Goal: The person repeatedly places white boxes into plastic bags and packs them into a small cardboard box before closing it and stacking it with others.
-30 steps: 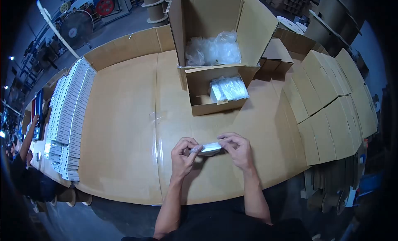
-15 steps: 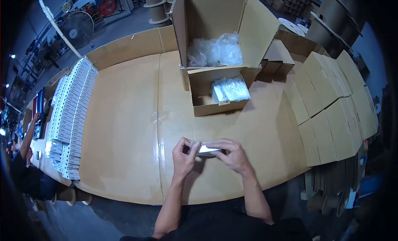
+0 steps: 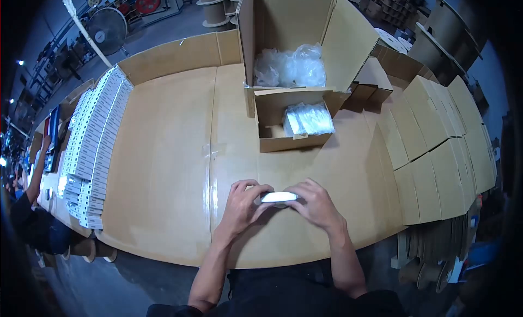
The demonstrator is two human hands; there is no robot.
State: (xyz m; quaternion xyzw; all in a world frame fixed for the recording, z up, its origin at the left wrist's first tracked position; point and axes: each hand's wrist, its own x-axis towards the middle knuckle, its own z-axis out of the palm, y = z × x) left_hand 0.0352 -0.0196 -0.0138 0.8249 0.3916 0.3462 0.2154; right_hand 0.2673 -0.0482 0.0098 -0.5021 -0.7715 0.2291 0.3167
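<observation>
A small flat white item [image 3: 279, 197] is held level between my two hands, above the front middle of the cardboard-covered table [image 3: 163, 153]. My left hand [image 3: 241, 208] grips its left end with bent fingers, and my right hand [image 3: 317, 205] pinches the right end. Beyond them stands a small open carton [image 3: 286, 145] with clear-wrapped silvery packets [image 3: 308, 119] in its right part. Behind that, a taller open carton [image 3: 348, 36] contains crumpled clear plastic bags [image 3: 291, 66].
Small white boxes [image 3: 90, 145] form long stacks along the left edge. Closed brown cartons [image 3: 436, 148] are stacked at the right. A co-worker's arm [image 3: 37, 172] reaches over another surface at far left. Large spools [image 3: 447, 33] stand at the back right.
Both hands have shifted on the white item, which now shows a long, level face between them. My left hand's fingers curl over its left end. The camera view has shifted slightly.
</observation>
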